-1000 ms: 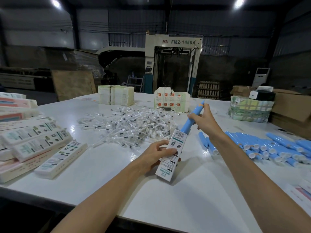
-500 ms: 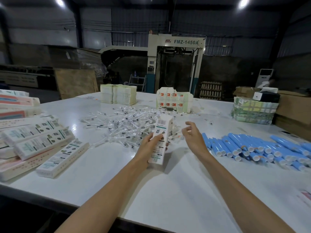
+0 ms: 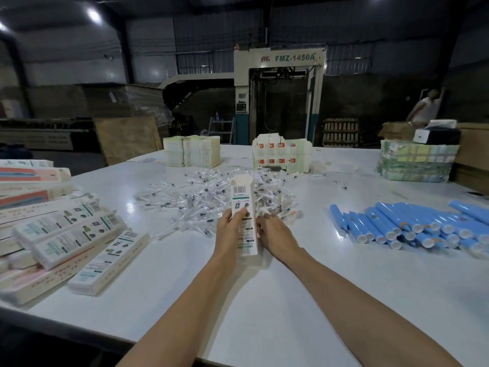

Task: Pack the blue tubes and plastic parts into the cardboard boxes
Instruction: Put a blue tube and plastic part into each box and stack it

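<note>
Head: box (image 3: 243, 205) upright in left hand (image 3: 229, 230)

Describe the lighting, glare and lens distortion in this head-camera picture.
Head view: a dim hall lit by ceiling lamps; their glare spots the glossy white table; the wide-angle lens bows the table's edges; the far person is blurred.

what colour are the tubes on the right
Blue tubes, white caps; head view shows it best.

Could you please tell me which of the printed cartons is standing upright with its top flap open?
The carton gripped by the left hand at mid-table; the other cartons lie flat, stacked at the left.
</note>
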